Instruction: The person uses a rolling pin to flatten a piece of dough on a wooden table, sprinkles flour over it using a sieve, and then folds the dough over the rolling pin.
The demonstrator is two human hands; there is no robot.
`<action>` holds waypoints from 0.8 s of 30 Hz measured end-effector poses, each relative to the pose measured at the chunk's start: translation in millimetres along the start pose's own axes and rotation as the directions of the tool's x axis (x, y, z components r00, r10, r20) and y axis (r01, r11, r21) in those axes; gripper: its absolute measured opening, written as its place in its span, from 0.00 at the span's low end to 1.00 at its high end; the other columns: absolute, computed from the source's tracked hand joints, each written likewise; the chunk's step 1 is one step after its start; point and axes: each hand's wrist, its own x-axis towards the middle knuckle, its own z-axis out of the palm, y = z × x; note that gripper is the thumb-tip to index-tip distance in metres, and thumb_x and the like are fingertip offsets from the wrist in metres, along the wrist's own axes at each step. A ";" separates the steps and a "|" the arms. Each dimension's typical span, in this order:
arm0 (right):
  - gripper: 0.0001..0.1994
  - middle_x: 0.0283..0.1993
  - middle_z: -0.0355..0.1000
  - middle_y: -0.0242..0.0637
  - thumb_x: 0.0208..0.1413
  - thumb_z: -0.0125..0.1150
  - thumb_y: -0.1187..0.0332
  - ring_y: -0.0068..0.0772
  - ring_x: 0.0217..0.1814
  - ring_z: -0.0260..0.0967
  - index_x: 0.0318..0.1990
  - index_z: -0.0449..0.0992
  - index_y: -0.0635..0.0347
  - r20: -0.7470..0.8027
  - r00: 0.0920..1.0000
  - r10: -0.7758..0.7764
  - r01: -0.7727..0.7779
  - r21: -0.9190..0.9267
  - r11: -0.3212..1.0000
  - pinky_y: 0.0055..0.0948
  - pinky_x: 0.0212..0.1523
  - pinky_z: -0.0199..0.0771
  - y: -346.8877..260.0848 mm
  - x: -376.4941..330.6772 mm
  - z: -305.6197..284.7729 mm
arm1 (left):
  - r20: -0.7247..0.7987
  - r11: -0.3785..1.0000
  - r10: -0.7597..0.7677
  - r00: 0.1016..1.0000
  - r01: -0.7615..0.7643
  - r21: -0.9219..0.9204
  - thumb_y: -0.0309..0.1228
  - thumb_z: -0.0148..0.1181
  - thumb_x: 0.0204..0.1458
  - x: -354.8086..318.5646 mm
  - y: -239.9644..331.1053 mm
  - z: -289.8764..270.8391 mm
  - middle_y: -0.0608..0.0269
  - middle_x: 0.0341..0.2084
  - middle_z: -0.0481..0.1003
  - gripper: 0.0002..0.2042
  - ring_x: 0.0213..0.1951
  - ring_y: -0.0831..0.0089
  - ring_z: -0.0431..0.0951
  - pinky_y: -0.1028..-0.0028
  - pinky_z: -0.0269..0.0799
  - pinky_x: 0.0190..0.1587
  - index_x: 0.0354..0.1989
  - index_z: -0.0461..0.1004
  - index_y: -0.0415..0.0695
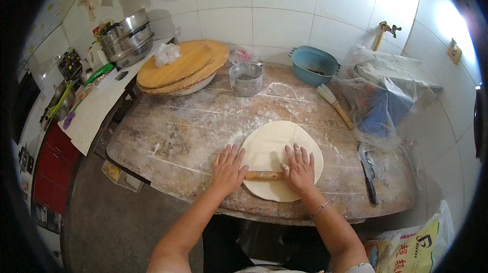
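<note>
A round, flat sheet of pale dough [277,143] lies near the front edge of the wooden table. Across its lower half rests a wooden rolling pin [264,175], set roughly left to right. My left hand [229,169] lies over the pin's left end, at the dough's left edge, fingers stretched forward. Over the pin's right end is my right hand [298,166], fingers spread flat above the dough and thumb beside the pin. Both palms hide the pin's ends. Flour dusts my fingers, and a bracelet [319,208] circles my right wrist.
The floury table [173,125] holds a metal cup [246,80], blue basin [314,65], brush [335,105] and black-handled knife [368,176]. Round wooden boards [178,67] cover a bowl. Plastic-covered things [389,95] stand right, a printed sack [414,247] below, steamer pots [129,39] far left.
</note>
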 end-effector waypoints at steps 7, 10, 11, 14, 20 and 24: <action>0.30 0.72 0.51 0.50 0.64 0.44 0.50 0.56 0.74 0.47 0.70 0.55 0.51 -0.056 0.972 0.229 -0.225 0.062 0.972 0.55 0.71 0.42 7.6 64.8 6.8 | 0.040 0.968 -0.243 0.969 0.245 -0.061 0.54 0.49 0.58 102.9 -18.5 12.6 0.49 0.70 0.53 0.35 0.72 0.53 0.48 0.52 0.41 0.70 0.70 0.55 0.49; 0.31 0.72 0.51 0.54 0.63 0.45 0.48 0.58 0.74 0.46 0.70 0.56 0.54 -0.069 0.965 0.251 -0.246 0.079 0.966 0.55 0.71 0.43 11.3 76.5 11.9 | 0.048 0.933 -0.346 0.937 0.349 -0.085 0.56 0.48 0.58 121.8 -22.6 17.0 0.49 0.70 0.52 0.36 0.72 0.54 0.47 0.53 0.41 0.71 0.71 0.54 0.50; 0.32 0.72 0.51 0.54 0.63 0.46 0.48 0.58 0.74 0.46 0.69 0.56 0.54 -0.069 0.967 0.247 -0.242 0.068 0.968 0.55 0.71 0.43 13.3 75.4 18.5 | 0.026 0.939 -0.335 0.942 0.336 -0.073 0.57 0.48 0.57 118.8 -24.2 19.7 0.49 0.70 0.53 0.36 0.72 0.54 0.47 0.54 0.42 0.71 0.70 0.55 0.50; 0.34 0.73 0.50 0.54 0.61 0.47 0.45 0.58 0.74 0.45 0.69 0.57 0.55 -0.031 0.976 0.215 -0.213 0.045 0.976 0.54 0.71 0.43 10.6 60.6 12.4 | 0.058 0.956 -0.289 0.956 0.291 -0.043 0.59 0.47 0.57 101.7 -17.6 13.7 0.48 0.69 0.54 0.37 0.71 0.53 0.48 0.54 0.42 0.70 0.69 0.56 0.48; 0.33 0.72 0.53 0.51 0.60 0.49 0.45 0.54 0.74 0.47 0.67 0.61 0.57 0.050 0.997 0.055 -0.056 0.021 0.998 0.52 0.70 0.46 -8.8 4.8 0.0 | 0.143 0.985 -0.171 0.975 0.174 -0.008 0.60 0.45 0.57 24.5 -14.3 -2.1 0.46 0.70 0.50 0.41 0.72 0.53 0.47 0.53 0.43 0.70 0.68 0.54 0.38; 0.29 0.69 0.59 0.47 0.60 0.52 0.47 0.51 0.71 0.53 0.63 0.67 0.57 0.064 0.997 -0.041 0.039 0.033 0.999 0.50 0.68 0.51 -16.1 -34.4 -13.5 | 0.229 0.991 -0.127 0.965 0.134 -0.013 0.62 0.46 0.57 -20.8 -5.4 -13.9 0.46 0.71 0.46 0.45 0.73 0.55 0.42 0.55 0.39 0.72 0.71 0.47 0.36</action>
